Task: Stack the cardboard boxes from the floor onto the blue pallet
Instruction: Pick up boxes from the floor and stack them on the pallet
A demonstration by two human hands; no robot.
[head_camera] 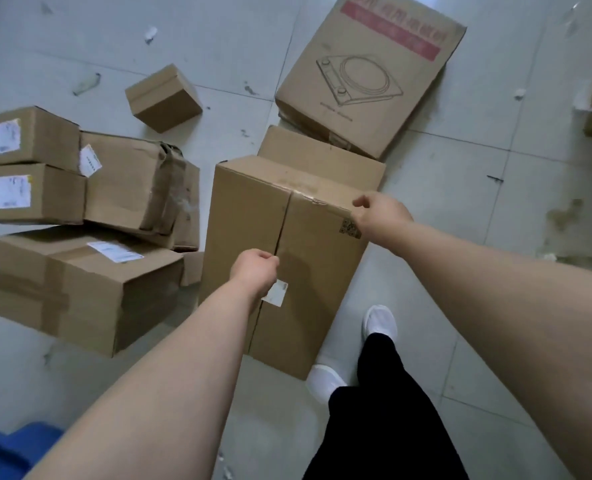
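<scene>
Grey tiled floor [443,174] holds the tall cardboard box [253,209] at the feet, with the blue pallet [7,452] low left. The right hand [381,216] has its fingers curled over the box's far edge. The left hand [254,271] has fingers curled at the seam, but I cannot tell whether they grip. Take opposite edges before lifting.

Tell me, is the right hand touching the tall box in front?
Touching. The head view shows the right hand curled over the top right edge of the tall box, thumb on top, with no gap between them.
</scene>
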